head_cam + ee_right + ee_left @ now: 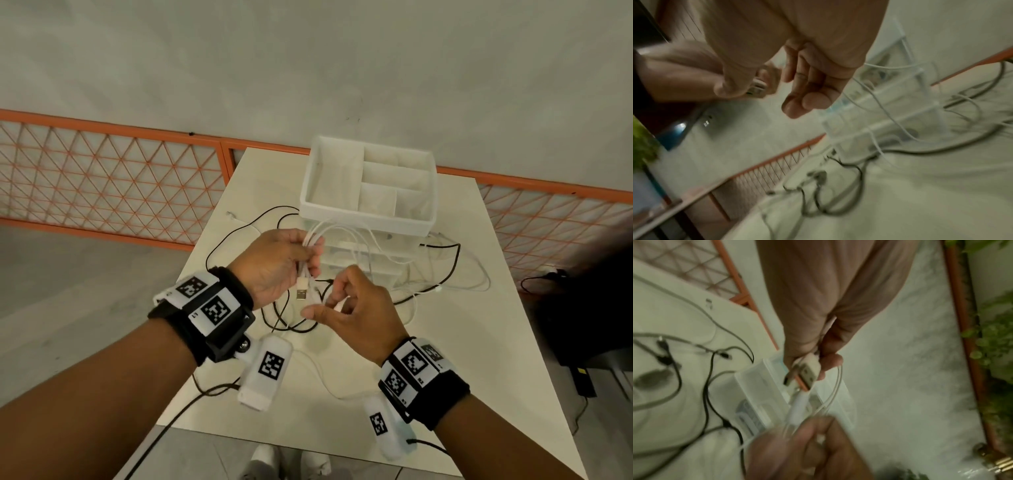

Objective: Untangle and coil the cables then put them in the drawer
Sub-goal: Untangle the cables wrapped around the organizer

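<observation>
left hand (274, 263) grips looped white cable (346, 236), usb plug (301, 289) exposed; right hand (356, 308) pinches its blurred strand; black cables (445, 274) partly hidden beneath hands.

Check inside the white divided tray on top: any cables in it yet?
None visible: the tray's compartments show only bare white floors. Its near wall hides a strip of floor.

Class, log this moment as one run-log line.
stage: coiling | left hand: grips white cable loops | right hand: pinches same cable | black cable: loose on table | drawer: open
</observation>
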Action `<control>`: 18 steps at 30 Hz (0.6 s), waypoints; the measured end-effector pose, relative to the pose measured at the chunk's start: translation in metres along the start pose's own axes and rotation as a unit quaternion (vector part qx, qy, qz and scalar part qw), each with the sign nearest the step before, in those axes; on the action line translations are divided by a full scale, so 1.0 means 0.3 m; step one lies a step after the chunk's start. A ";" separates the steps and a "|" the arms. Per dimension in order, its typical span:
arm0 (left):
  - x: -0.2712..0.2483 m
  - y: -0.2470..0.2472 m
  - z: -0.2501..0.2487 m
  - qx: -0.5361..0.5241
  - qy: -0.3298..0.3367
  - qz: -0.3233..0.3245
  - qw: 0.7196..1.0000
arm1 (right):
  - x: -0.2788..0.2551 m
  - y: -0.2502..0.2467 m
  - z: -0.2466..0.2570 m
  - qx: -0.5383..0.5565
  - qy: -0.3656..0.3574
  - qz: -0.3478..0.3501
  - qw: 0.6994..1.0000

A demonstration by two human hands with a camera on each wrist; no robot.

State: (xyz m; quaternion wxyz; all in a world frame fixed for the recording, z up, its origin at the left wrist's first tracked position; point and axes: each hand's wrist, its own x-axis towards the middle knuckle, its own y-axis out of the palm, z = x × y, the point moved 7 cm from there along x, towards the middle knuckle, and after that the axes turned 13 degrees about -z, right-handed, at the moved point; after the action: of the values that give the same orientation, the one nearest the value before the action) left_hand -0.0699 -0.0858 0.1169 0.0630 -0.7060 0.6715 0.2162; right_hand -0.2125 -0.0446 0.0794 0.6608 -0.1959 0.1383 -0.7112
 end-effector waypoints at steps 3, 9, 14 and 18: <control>0.025 -0.072 0.001 0.071 -0.017 -0.059 0.996 | -0.073 0.084 -0.198 -0.196 0.011 0.130 0.972; -0.009 -0.147 0.096 0.263 -0.013 -0.046 0.964 | -0.224 0.201 -0.408 -0.424 0.017 0.311 0.850; -0.026 -0.188 0.205 0.333 0.002 -0.017 0.943 | -0.202 0.179 -0.415 -0.440 0.000 0.298 0.847; -0.009 -0.202 0.235 0.292 -0.020 -0.060 0.954 | -0.145 0.116 -0.375 -0.288 0.048 0.227 0.929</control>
State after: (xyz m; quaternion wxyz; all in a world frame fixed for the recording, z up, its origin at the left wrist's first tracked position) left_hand -0.0264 -0.0513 0.0424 0.2927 -0.6914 0.6602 0.0212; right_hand -0.2313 -0.0114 -0.0401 0.7123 -0.3068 0.4098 -0.4801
